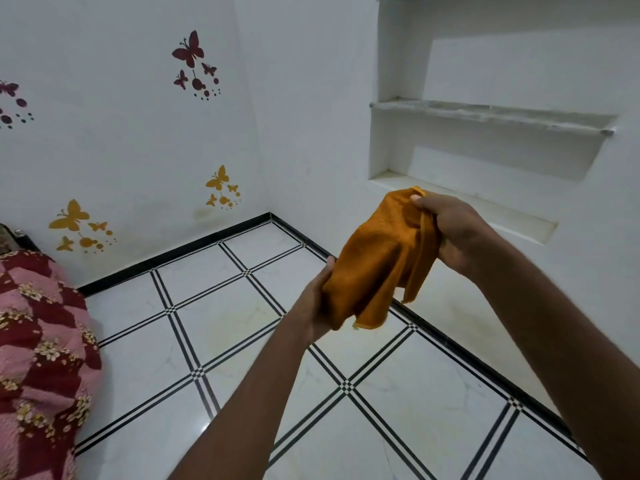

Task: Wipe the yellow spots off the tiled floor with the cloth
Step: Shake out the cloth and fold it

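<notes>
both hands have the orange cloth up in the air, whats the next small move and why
Probably lower the orange cloth to the white tiled floor at the faint yellowish smear left of the hands. The left hand and right hand both grip it well above the tiles, so nothing is being wiped yet.

White tiled floor (408,410), faint yellow spots (225,327), quilt (38,348) at left

Cloth (377,258) above floor (221,327), between hands.

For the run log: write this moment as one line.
hands: both grip cloth | cloth: midair, bunched | floor: faint yellow stain, unwiped
</notes>
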Motion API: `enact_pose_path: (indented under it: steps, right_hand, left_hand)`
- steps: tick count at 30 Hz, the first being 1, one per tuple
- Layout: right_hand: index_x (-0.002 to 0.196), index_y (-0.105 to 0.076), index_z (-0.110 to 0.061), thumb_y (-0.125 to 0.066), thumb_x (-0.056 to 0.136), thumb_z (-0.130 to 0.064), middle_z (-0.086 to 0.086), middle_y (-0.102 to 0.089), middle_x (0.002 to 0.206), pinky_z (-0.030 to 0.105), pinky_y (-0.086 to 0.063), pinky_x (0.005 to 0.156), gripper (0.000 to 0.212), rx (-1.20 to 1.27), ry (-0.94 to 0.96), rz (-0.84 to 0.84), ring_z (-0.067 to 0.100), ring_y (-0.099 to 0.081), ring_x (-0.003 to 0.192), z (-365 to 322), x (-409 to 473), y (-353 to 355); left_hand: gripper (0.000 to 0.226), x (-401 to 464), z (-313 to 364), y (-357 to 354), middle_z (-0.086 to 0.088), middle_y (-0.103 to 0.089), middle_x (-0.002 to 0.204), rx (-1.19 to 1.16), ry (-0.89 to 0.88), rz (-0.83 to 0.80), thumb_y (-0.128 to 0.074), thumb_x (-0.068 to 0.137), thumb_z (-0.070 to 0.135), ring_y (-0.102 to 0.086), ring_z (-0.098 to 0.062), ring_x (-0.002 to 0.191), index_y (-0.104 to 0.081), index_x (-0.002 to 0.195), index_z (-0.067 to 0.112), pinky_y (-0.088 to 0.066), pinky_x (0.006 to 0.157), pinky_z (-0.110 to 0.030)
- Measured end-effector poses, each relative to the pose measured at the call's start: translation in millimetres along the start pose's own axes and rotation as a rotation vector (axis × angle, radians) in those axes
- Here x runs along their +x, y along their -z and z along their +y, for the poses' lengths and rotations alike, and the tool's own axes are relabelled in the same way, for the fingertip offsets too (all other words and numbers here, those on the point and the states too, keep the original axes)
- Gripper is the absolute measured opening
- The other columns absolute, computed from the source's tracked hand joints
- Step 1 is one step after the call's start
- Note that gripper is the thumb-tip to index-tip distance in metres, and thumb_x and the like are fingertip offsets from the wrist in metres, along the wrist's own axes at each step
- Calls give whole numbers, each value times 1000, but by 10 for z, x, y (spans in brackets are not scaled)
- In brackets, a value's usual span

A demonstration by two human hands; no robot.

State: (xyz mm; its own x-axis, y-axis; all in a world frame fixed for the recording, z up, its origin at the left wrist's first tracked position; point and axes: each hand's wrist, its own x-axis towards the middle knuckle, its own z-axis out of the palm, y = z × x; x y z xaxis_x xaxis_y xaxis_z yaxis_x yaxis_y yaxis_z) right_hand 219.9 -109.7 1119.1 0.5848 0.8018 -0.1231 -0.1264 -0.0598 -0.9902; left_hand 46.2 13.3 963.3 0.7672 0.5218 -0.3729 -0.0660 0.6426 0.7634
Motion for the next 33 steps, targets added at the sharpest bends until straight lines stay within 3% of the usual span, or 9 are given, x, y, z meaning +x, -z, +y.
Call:
enact_pose_path:
  steps: [3, 7, 11, 14, 17, 19, 22, 29, 33]
  right_hand:
    - [120, -60, -10, -57, 101, -26, 5, -64, 92, 33, -54, 71, 25, -63, 43, 43, 19, -64, 83, -22, -149, 88]
    - [121, -65, -6, -61, 98, -16, 11, -67, 102, 39, -58, 84, 25, -186, 65, 97, 25, -66, 92, 39, -345, 125]
    - [143, -50, -8, -57, 100, -16, 15, -62, 125, 48, -56, 94, 44, -133, 29, 96, 31, -64, 111, 80, -603, 32]
    - [146, -46, -9, -54, 102, -17, 15, -60, 131, 45, -56, 94, 46, -43, 39, 60, 32, -62, 117, 75, -771, -71]
    - [148, -44, -9, -52, 103, -18, 15, -58, 135, 48, -52, 99, 47, -76, 48, 89, 32, -59, 120, 80, -866, -87]
    - [151, -41, -10, -52, 103, -18, 15, -56, 138, 52, -48, 106, 49, -160, 50, 113, 33, -57, 123, 106, -897, -25]
    - [139, -53, -9, -55, 100, -13, 18, -59, 127, 47, -53, 96, 39, -331, 62, 160, 37, -60, 114, 139, -950, 128]
    - [111, -62, -2, -57, 93, -9, 21, -64, 104, 49, -56, 86, 20, -517, 66, 212, 37, -64, 97, 286, -846, 376]
    - [125, -45, -3, -56, 92, -8, 20, -59, 105, 45, -60, 71, 35, -628, 44, 245, 35, -66, 89, 277, -697, 494]
  left_hand:
    - [38, -290, 201, -70, -13, -70, 113, 175, -97, 56, -70, 89, 42, -66, -26, 103, -68, 112, 12, -51, 102, -48]
    - [27, -604, 372, 22, -12, -71, 110, 421, -125, 113, -57, 100, 29, -66, -21, 95, -72, 116, 13, -58, 78, -33]
    - [48, -801, 280, 188, -19, -60, 136, 174, -166, 31, -61, 94, 48, -61, -33, 121, -65, 130, 17, -50, 104, -50]
    - [76, -901, -118, 240, -24, -57, 136, 48, -22, -22, -59, 88, 62, -62, -37, 121, -50, 138, 5, -47, 107, -51]
    - [58, -1053, -372, 143, -20, -63, 118, 188, 81, -16, -71, 87, 35, -67, -22, 94, -55, 130, -1, -58, 84, -33]
    - [53, -1137, -326, 112, -16, -63, 118, 237, 47, 79, -75, 84, 14, -65, -19, 93, -56, 132, -1, -59, 74, -29]
    - [61, -1224, -116, 166, -15, -63, 125, 320, -31, 222, -78, 83, 9, -64, -27, 109, -52, 138, 4, -59, 83, -36]
    - [43, -1374, 214, 121, -14, -64, 120, 366, -264, 353, -74, 86, 5, -64, -27, 105, -67, 126, 20, -61, 73, -32]
    - [22, -1444, 354, -22, -15, -73, 108, 466, -396, 410, -72, 88, 11, -67, -28, 103, -77, 108, 19, -60, 88, -40]
